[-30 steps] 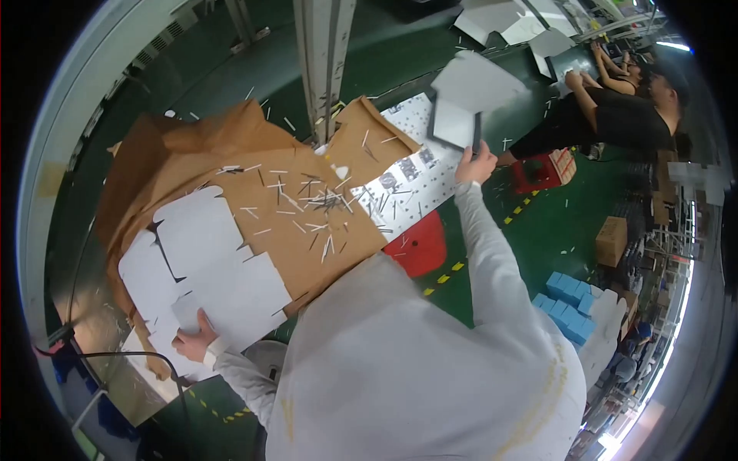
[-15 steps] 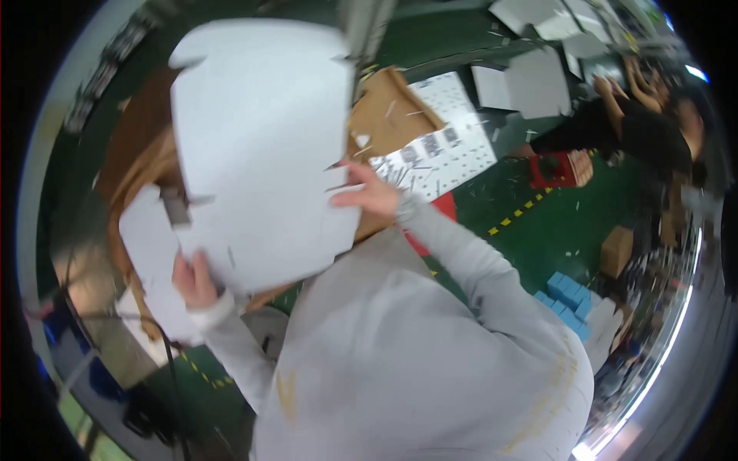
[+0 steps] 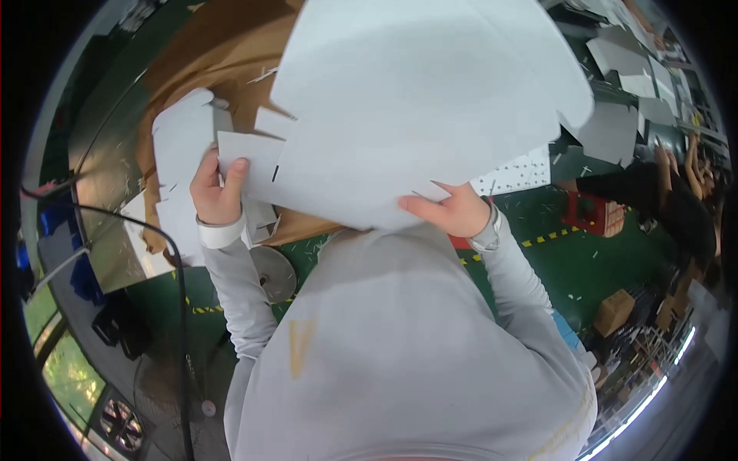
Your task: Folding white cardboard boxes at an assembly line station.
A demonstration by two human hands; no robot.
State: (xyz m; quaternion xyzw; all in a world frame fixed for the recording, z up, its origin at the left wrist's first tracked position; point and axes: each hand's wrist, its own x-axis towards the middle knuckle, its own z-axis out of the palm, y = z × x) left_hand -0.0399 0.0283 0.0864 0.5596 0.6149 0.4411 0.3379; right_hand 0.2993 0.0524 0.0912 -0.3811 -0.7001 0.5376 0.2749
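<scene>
Largest item: white board (image 3: 419, 100), a die-cut sheet with rounded corners and slots, raised above the surface in front of the torso, far end cut off by the frame. Near edge lies close to the shirt; contact cannot be told. Handling (judged): light, fairly stiff across its flat, weaker at the slots and creases; corners could bend or tear if pulled. Smooth face may slide a little. Best hold: two points well apart along the near side, thumbs on top, clear of narrow cuts.

Room: green floor (image 3: 550, 269) with yellow-and-black tape (image 3: 569, 233). Brown paper or card (image 3: 207, 58) covers the surface, whose own top does not show. Another person (image 3: 676, 200) in dark clothing works at far right.

Second white board (image 3: 181, 154) lies on the brown covering, left of the raised one. Dotted white sheet (image 3: 526, 170) shows past its right side. Red stool (image 3: 596, 215) and brown carton (image 3: 613, 312) stand farther right.

Hands: left hand (image 3: 217, 188) pinches the flap (image 3: 257, 154) at the board's left, thumb on top; right hand (image 3: 460, 210) clamps the near edge, thumb above, fingers mostly hidden beneath.

Smallest: pale strips (image 3: 265, 75) scattered on the brown covering.
</scene>
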